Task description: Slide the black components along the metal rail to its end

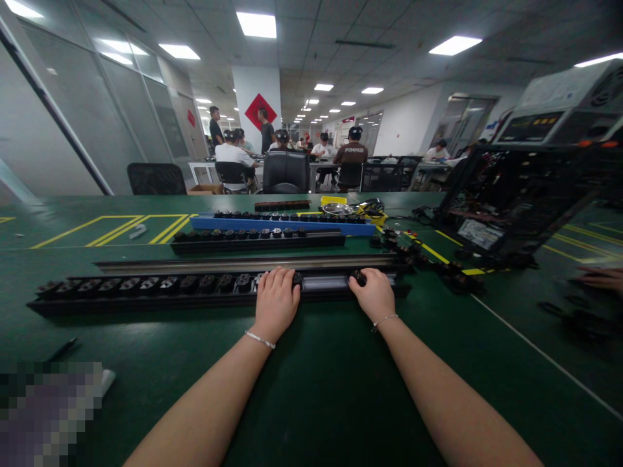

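Observation:
A long black track [146, 307] lies across the green table, with a row of black socket-like modules [187, 283] filling its left part. My left hand [276, 305] is closed over the right end of that row, its fingers over a black module [296, 279] that shows by the thumb. Between my hands, a bare stretch of the track's light inner channel [325, 283] is visible. My right hand [377, 298] pinches another black module [359, 277] at the right part of the track. The fingers hide much of both modules.
Behind lie a second long rail [243, 264], a shorter black track with modules [257, 242] and a blue tray [287, 224]. Loose black modules [457, 275] and an open computer case [506, 201] stand right. A blurred hand [601, 277] is at the right edge.

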A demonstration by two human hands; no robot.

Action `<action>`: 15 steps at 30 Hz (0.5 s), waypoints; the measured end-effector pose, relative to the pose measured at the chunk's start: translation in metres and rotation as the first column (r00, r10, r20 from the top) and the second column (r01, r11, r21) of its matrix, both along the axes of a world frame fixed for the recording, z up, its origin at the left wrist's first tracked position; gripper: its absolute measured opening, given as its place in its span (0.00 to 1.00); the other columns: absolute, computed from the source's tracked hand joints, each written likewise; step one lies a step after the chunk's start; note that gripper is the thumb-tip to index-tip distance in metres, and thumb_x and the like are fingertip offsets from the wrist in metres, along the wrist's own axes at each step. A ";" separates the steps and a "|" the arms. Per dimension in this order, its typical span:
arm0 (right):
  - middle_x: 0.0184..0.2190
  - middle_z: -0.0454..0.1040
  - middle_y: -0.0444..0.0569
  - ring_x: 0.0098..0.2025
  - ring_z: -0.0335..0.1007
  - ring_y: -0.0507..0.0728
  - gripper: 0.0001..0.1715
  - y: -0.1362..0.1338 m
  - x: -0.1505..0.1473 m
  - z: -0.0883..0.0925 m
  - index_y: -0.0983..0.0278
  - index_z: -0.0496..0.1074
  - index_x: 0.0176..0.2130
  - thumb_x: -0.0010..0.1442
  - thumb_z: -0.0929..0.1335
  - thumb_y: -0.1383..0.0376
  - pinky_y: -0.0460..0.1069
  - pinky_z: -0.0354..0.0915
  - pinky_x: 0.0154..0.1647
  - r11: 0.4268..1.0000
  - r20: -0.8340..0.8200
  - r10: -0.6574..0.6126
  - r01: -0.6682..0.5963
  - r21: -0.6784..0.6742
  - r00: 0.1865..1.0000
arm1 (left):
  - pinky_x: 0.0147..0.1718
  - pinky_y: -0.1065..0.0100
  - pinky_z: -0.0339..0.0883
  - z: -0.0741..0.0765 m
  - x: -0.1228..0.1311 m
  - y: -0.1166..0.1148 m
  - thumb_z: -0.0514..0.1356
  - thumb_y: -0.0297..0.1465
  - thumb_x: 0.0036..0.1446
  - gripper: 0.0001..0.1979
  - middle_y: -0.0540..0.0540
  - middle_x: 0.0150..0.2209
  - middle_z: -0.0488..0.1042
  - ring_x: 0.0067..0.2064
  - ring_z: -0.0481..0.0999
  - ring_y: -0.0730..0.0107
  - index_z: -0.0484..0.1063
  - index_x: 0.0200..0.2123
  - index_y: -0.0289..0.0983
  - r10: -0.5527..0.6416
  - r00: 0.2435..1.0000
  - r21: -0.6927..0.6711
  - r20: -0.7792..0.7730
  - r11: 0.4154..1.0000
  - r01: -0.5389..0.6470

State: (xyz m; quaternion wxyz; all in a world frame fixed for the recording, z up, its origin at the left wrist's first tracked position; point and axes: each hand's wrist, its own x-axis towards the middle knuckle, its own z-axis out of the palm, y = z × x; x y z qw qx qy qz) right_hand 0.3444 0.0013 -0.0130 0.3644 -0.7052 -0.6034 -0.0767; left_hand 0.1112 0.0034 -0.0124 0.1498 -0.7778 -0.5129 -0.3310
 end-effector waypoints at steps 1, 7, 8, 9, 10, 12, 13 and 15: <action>0.39 0.74 0.56 0.43 0.66 0.60 0.16 0.000 0.000 0.000 0.67 0.74 0.36 0.55 0.64 0.59 0.53 0.61 0.48 1.000 0.001 -0.002 0.002 0.002 1.000 | 0.58 0.53 0.53 0.000 0.000 0.000 0.51 0.33 0.61 0.17 0.39 0.50 0.74 0.56 0.67 0.55 0.70 0.51 0.35 0.001 1.000 -0.001 0.001 1.000 -0.001; 0.39 0.74 0.56 0.44 0.66 0.61 0.16 0.000 0.006 0.000 0.67 0.74 0.36 0.54 0.64 0.59 0.53 0.60 0.49 0.998 0.010 -0.053 0.053 0.019 0.999 | 0.58 0.53 0.53 0.000 0.000 0.000 0.51 0.33 0.61 0.17 0.39 0.51 0.74 0.56 0.67 0.54 0.69 0.51 0.37 0.000 1.000 -0.005 0.008 1.000 0.000; 0.39 0.74 0.56 0.44 0.66 0.61 0.16 -0.001 0.008 0.000 0.67 0.74 0.36 0.54 0.64 0.59 0.54 0.60 0.49 0.998 0.011 -0.061 0.060 0.019 0.998 | 0.58 0.53 0.53 0.000 0.000 0.000 0.51 0.33 0.61 0.17 0.39 0.51 0.74 0.56 0.67 0.54 0.69 0.51 0.37 0.001 1.000 -0.005 0.009 1.000 -0.001; 0.39 0.74 0.56 0.44 0.66 0.61 0.16 -0.001 0.009 0.001 0.67 0.74 0.35 0.54 0.64 0.59 0.54 0.60 0.49 0.998 0.011 -0.067 0.067 0.016 0.998 | 0.58 0.53 0.53 -0.001 0.000 0.000 0.51 0.33 0.61 0.17 0.39 0.51 0.74 0.56 0.67 0.54 0.70 0.51 0.36 0.002 1.000 -0.004 0.009 1.000 -0.002; 0.39 0.74 0.57 0.44 0.66 0.61 0.16 -0.001 0.010 0.001 0.68 0.74 0.35 0.54 0.64 0.59 0.53 0.60 0.49 0.997 0.011 -0.072 0.072 0.011 0.997 | 0.58 0.53 0.53 -0.001 0.000 0.000 0.51 0.33 0.61 0.17 0.39 0.50 0.74 0.56 0.67 0.54 0.70 0.51 0.36 0.003 1.000 -0.004 0.009 1.000 -0.003; 0.39 0.74 0.57 0.44 0.66 0.61 0.16 -0.002 0.012 0.002 0.68 0.75 0.35 0.54 0.64 0.59 0.53 0.60 0.50 0.997 0.012 -0.073 0.073 0.004 0.997 | 0.58 0.53 0.53 -0.001 -0.001 0.001 0.51 0.33 0.61 0.17 0.39 0.50 0.74 0.56 0.67 0.55 0.69 0.51 0.36 0.003 1.000 -0.003 0.006 1.000 -0.003; 0.39 0.74 0.57 0.44 0.66 0.61 0.16 -0.002 0.013 0.002 0.68 0.75 0.35 0.54 0.64 0.59 0.53 0.60 0.50 0.997 0.012 -0.072 0.072 0.004 0.997 | 0.58 0.53 0.53 -0.001 0.000 0.001 0.51 0.34 0.61 0.17 0.39 0.50 0.74 0.56 0.67 0.55 0.69 0.51 0.36 0.002 1.000 -0.002 0.004 1.000 -0.002; 0.40 0.75 0.57 0.44 0.66 0.61 0.16 -0.002 0.013 0.002 0.68 0.75 0.35 0.54 0.64 0.60 0.54 0.60 0.51 0.997 0.012 -0.071 0.071 0.007 0.997 | 0.58 0.54 0.53 -0.001 0.000 0.001 0.51 0.34 0.61 0.17 0.40 0.51 0.74 0.57 0.67 0.55 0.69 0.51 0.36 0.001 1.000 -0.002 0.000 1.000 -0.001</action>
